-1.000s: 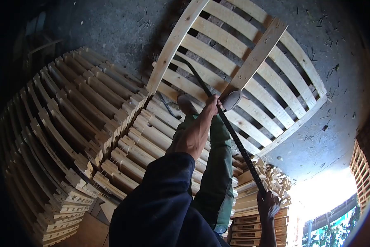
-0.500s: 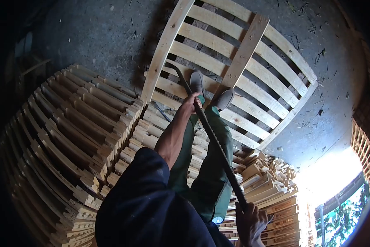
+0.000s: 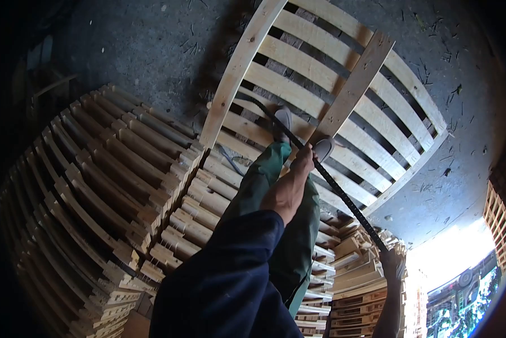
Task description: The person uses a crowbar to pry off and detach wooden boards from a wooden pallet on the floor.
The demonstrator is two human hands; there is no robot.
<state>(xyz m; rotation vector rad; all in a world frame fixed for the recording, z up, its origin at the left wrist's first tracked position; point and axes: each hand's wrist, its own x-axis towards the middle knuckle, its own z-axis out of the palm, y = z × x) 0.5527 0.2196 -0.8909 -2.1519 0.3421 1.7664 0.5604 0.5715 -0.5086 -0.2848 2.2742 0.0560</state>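
Observation:
A long, dark, ridged bar (image 3: 343, 194) runs diagonally across the view. My left hand (image 3: 304, 159) is wrapped round its middle, in front of my legs. Near the bar's lower right end, my right hand (image 3: 392, 265) is closed round it. The bar's curved far end lies at the slats of a wooden pallet (image 3: 351, 84), beside its left edge board. Both of my shoes (image 3: 324, 149) are on the pallet, near its middle board.
Stacked pallets (image 3: 103, 186) fill the left side, with more stacks (image 3: 360, 312) at the lower right. Loose wood pieces (image 3: 351, 248) lie near them. A dark rod (image 3: 230, 160) lies between the left stack and my feet. Grey floor (image 3: 146, 50) surrounds the pallet.
Over the last half second, both hands have moved right and my right hand up, tilting the bar flatter. My left foot has shifted slightly. The camera view has also shifted.

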